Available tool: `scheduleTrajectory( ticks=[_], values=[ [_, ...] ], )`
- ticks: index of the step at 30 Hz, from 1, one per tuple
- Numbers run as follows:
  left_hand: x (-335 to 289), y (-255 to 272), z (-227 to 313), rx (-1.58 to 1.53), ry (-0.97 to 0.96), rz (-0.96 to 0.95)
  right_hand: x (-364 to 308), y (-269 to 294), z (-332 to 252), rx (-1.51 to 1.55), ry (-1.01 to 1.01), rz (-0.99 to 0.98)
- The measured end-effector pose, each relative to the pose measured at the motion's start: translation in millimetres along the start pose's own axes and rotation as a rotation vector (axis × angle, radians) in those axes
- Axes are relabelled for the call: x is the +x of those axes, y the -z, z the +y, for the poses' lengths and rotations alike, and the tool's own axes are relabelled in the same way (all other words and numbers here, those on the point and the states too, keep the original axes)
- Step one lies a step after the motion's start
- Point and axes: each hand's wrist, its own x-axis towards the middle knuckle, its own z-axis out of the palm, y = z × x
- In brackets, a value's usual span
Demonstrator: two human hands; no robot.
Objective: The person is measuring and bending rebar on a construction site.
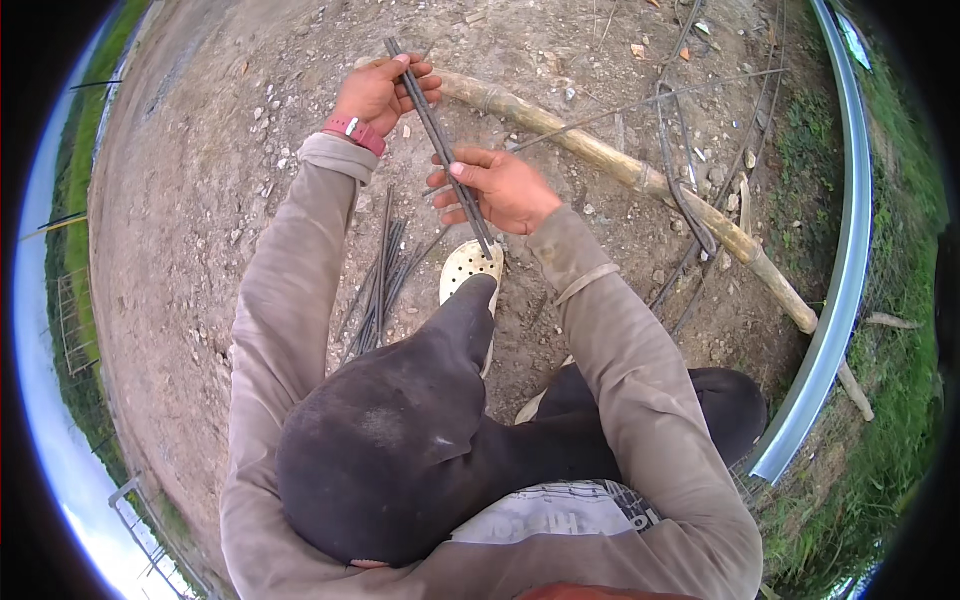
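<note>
A small bundle of dark, thin steel rods (434, 131) slants between my hands, its lower end over my cream clog (468, 266). Near the upper end, my left hand (378, 98) is closed on the bundle, thumb on top and fingers curled at the side. My right hand (503, 190) grips it lower down, with the thumb laid across the rods and fingertips showing beyond them. Below my left hand, a loose pile of similar cut rods (383, 275) rests on the dirt next to my left forearm.
A wooden pole (640, 178) runs diagonally across the ground. Over it passes a long thin rod (600, 118), with bent steel bars (672, 150) farther right. A curved-looking metal channel (852, 230) borders grass on the right. Small stones dot the dirt.
</note>
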Motion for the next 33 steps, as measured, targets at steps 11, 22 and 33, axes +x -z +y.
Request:
scheduleTrajectory(
  ticks=[11,22,33],
  values=[
    [1.4,7.1,-7.0,-0.087,0.037,0.074,-14.7,3.5,11.8,-0.025,-0.017,-0.067],
    [-36.3,-4.0,-21.5,0.029,0.247,-0.14,-16.6,8.2,17.1,-0.031,0.007,-0.02],
    [-38.5,41.2,-36.1,-0.103,0.179,0.031,-108.7,-41.0,-77.6,-0.483,0.5,-0.195]
  ],
)
